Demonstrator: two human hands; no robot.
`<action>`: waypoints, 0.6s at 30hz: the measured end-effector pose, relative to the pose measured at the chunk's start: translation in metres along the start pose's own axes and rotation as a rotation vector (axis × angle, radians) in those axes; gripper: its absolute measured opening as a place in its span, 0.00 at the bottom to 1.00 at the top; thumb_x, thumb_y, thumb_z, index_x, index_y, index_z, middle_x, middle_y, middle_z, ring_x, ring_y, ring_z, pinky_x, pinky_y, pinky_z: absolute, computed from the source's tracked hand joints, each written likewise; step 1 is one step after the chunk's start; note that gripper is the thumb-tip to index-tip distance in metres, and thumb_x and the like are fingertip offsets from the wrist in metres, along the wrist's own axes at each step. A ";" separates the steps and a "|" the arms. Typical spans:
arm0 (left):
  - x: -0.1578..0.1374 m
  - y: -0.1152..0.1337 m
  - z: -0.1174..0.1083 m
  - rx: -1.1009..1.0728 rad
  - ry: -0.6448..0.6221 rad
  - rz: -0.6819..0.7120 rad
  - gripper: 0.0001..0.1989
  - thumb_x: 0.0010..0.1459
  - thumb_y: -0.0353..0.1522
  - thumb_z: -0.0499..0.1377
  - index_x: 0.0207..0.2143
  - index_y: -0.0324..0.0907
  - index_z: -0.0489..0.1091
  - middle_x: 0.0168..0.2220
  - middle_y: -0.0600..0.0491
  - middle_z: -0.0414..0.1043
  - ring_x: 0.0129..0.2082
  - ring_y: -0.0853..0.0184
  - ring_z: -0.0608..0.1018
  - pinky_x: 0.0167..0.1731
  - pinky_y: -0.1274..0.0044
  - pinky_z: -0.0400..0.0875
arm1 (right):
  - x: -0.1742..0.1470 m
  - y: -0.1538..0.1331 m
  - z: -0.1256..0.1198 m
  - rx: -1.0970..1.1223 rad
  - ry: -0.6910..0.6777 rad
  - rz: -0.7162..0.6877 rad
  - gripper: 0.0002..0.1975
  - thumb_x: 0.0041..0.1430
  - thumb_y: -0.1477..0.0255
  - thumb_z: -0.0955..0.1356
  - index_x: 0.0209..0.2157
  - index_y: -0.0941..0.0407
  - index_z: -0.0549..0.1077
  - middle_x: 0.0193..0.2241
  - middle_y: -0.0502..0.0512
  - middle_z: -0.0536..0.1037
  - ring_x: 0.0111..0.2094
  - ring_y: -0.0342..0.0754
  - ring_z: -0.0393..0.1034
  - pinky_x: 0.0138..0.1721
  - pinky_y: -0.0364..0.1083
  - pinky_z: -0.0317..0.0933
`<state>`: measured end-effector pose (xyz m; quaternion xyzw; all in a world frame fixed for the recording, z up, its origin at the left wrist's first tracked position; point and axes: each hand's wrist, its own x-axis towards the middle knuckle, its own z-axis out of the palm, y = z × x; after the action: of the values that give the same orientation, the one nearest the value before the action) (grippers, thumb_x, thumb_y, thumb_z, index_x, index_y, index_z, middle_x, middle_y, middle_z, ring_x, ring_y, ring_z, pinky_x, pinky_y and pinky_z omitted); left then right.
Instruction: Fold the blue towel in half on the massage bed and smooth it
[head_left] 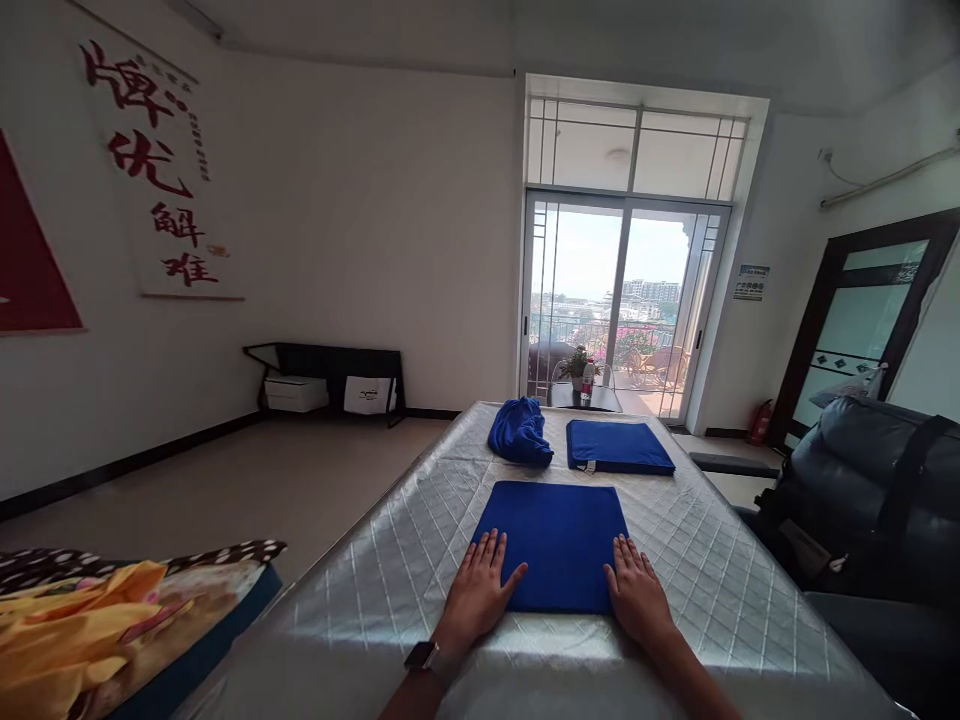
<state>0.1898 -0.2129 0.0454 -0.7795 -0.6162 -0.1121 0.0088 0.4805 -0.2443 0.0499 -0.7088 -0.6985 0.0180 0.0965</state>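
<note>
A flat blue fabric rectangle (559,545), which looks like folded cloth or a thin cushion, lies on the silvery quilted table cover (382,570). My left hand (482,585) rests flat along its left edge, fingers stretched out and thumb on the blue fabric. Along the right edge lies my right hand (636,585), also flat with fingers extended. Beyond them sits a crumpled bundle of blue cloth (520,432). To its right is a stack of flat blue fabric pieces (619,446) with a small white tag at its front edge.
A dark padded chair with a bag (862,490) stands close on the right. At the lower left is bedding with yellow cloth (90,620). Behind the table's far end, a small table (559,396) holds a plant and bottle. A low black shelf (337,365) stands by the wall.
</note>
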 end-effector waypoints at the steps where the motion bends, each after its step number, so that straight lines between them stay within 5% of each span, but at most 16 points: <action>1: 0.000 0.000 0.001 -0.002 0.003 0.001 0.45 0.66 0.57 0.36 0.70 0.32 0.49 0.72 0.42 0.43 0.71 0.54 0.49 0.69 0.60 0.44 | -0.003 0.001 0.002 0.003 -0.013 -0.005 0.33 0.69 0.62 0.50 0.70 0.65 0.48 0.71 0.60 0.48 0.72 0.50 0.37 0.70 0.52 0.34; 18: -0.003 -0.006 -0.001 0.001 -0.051 0.007 0.45 0.65 0.58 0.34 0.70 0.33 0.47 0.72 0.42 0.40 0.71 0.55 0.48 0.69 0.61 0.44 | -0.018 0.002 0.005 0.036 -0.022 0.002 0.33 0.70 0.61 0.50 0.70 0.62 0.48 0.71 0.57 0.47 0.71 0.48 0.38 0.70 0.52 0.36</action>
<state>0.1836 -0.2148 0.0450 -0.7842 -0.6136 -0.0918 -0.0065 0.4811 -0.2620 0.0429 -0.7076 -0.6982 0.0385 0.1013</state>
